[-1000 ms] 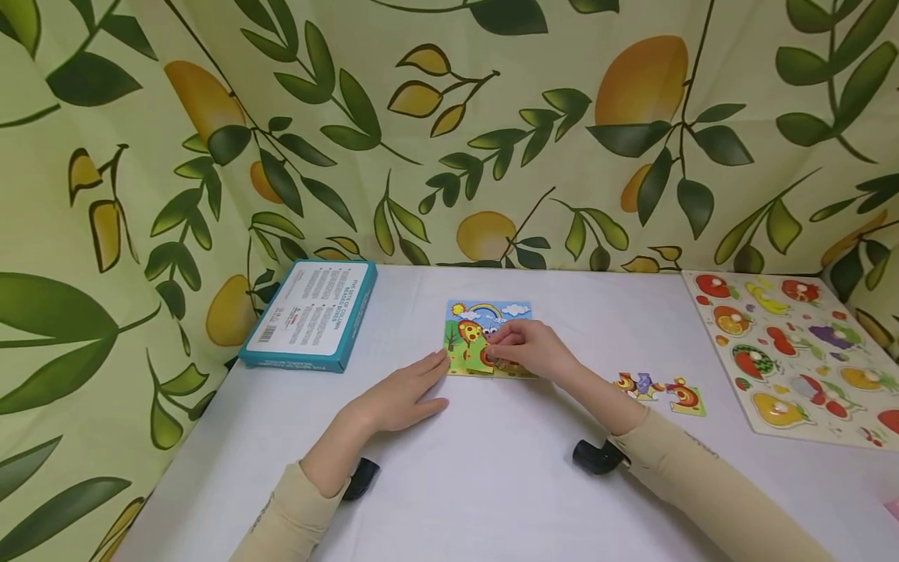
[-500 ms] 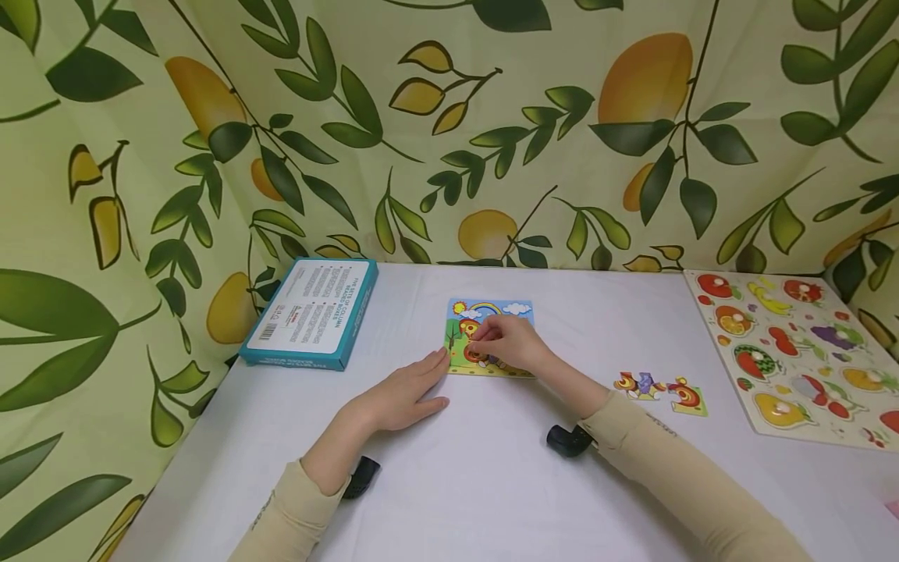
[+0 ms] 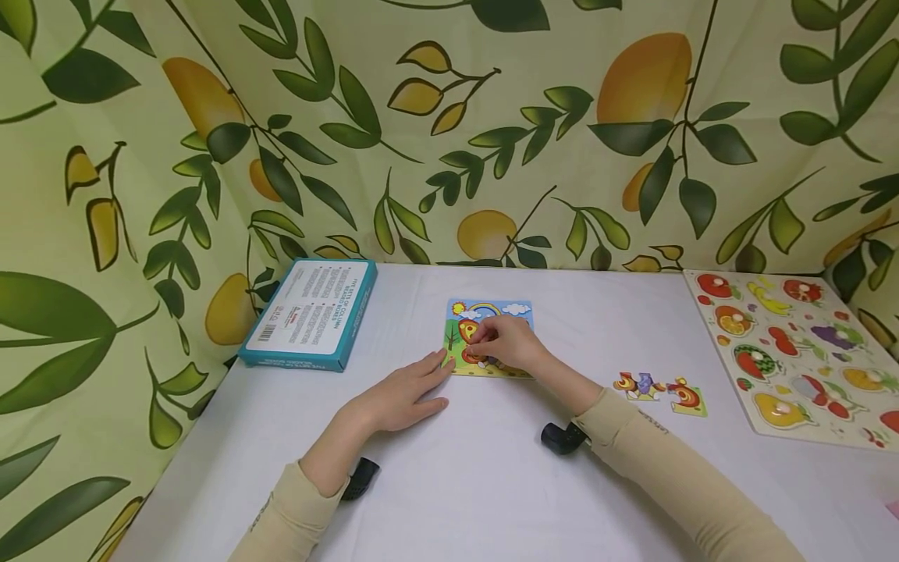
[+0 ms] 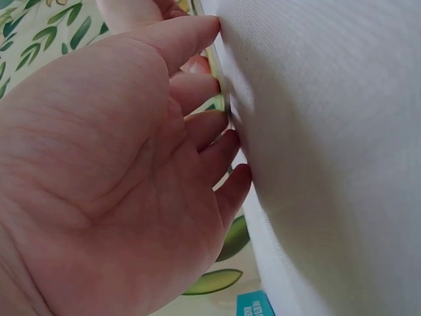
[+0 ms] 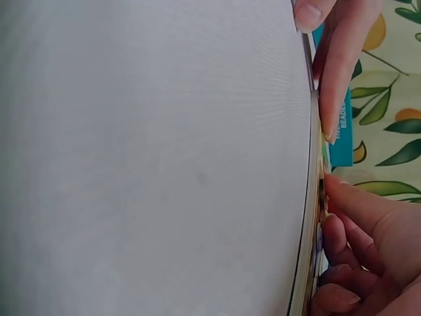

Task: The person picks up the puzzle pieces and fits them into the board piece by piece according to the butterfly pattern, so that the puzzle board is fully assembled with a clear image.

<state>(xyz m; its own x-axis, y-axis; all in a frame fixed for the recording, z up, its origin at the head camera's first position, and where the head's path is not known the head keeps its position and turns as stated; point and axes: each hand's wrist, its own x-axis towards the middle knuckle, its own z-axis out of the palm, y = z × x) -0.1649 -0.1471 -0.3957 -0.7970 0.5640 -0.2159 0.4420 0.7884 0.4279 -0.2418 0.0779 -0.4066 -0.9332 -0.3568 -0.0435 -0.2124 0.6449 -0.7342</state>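
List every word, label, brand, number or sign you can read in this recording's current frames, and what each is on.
"FIVE SETS OF COLUMN BEADED BOXES": on the teal box, on its white top; parts show in both wrist views.
Too small or blurred: the top's fine print, the digits by the barcode, and the dark lettering on the left sleeve and right sleeve.

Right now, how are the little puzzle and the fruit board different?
The little puzzle is smaller than the fruit board. The left hand and right hand are at the little puzzle; neither touches the fruit board. The little puzzle shows a sun, the fruit board fruits. Both lie flat.
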